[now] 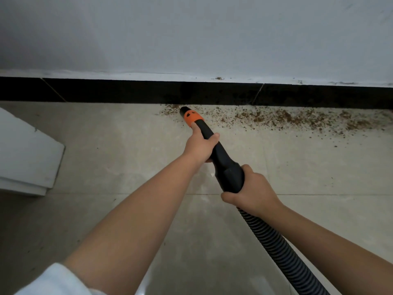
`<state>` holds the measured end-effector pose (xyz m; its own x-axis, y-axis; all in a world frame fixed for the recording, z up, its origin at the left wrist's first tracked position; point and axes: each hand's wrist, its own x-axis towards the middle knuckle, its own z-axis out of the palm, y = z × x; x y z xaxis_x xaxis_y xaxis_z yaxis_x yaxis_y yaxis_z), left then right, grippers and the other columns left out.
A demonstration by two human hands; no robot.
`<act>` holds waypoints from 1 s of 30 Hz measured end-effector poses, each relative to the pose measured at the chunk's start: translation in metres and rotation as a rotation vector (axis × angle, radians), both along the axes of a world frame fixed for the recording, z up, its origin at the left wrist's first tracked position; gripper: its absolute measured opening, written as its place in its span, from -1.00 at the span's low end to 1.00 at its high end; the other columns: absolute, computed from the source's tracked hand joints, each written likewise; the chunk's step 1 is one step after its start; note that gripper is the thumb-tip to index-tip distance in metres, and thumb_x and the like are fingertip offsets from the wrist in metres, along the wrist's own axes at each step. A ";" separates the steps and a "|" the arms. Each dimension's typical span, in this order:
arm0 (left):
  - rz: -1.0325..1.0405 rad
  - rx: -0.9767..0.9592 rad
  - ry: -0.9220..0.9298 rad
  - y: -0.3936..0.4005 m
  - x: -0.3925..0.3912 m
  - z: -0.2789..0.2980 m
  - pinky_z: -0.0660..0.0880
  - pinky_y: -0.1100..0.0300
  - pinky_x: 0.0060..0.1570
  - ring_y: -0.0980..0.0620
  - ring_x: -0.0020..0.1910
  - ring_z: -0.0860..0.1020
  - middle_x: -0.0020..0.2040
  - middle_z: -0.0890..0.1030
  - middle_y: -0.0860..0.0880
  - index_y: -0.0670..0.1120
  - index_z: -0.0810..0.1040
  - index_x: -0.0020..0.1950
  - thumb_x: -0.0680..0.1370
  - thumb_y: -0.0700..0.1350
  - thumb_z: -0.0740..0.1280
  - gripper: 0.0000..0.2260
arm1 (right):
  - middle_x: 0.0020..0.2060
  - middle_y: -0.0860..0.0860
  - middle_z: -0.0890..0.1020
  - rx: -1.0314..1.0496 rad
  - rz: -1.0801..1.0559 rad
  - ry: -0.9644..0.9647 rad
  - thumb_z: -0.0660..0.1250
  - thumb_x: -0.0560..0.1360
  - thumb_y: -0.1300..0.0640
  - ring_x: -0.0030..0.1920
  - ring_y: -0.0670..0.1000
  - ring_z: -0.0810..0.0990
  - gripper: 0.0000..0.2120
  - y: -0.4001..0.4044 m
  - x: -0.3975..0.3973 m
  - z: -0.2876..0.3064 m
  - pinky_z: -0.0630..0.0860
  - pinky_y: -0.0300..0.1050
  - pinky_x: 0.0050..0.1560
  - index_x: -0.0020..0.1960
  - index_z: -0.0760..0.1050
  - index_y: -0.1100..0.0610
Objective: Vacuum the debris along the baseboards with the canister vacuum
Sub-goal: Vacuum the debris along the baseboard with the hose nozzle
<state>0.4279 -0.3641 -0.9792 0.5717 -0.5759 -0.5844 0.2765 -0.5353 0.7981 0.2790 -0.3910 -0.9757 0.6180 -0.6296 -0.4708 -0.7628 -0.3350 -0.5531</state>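
My left hand (201, 143) grips the black nozzle (214, 145) near its orange collar (192, 118); right hand (253, 191) wraps the hose (282, 250) end; tip at baseboard (127, 91) edge, debris (287, 119) trailing right; white box (27, 154) left; bare floor (106, 135) between

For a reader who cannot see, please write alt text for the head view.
Both hands hold a black vacuum nozzle, its tip at brown debris along a black baseboard. The left hand grips near the orange collar, the right hand by the hose.
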 end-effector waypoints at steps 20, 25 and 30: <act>0.036 0.057 -0.037 -0.012 0.013 0.003 0.47 -0.07 0.21 -0.18 0.26 0.44 0.39 0.36 -0.13 0.01 -0.09 0.56 0.59 -0.03 0.24 -0.34 | -0.26 -0.08 0.44 -0.027 0.055 0.001 0.45 0.30 -0.03 -0.30 -0.08 0.46 -0.54 -0.008 0.018 -0.001 0.38 -0.18 -0.40 -0.01 0.25 0.09; 0.067 0.029 -0.062 -0.011 0.013 0.001 0.45 -0.05 0.24 -0.17 0.27 0.43 0.41 0.35 -0.12 -0.01 -0.07 0.56 0.60 -0.04 0.22 -0.37 | -0.27 -0.09 0.43 -0.041 0.054 0.000 0.45 0.30 -0.03 -0.30 -0.06 0.45 -0.55 -0.006 0.021 0.005 0.37 -0.19 -0.40 -0.02 0.25 0.08; 0.128 0.001 -0.080 0.007 0.017 -0.002 0.43 -0.03 0.27 -0.15 0.30 0.42 0.43 0.32 -0.10 -0.02 -0.07 0.55 0.61 -0.05 0.21 -0.38 | -0.27 -0.11 0.43 -0.047 0.096 0.002 0.45 0.30 -0.04 -0.33 -0.11 0.43 -0.56 0.004 0.026 0.007 0.32 -0.23 -0.43 -0.03 0.25 0.08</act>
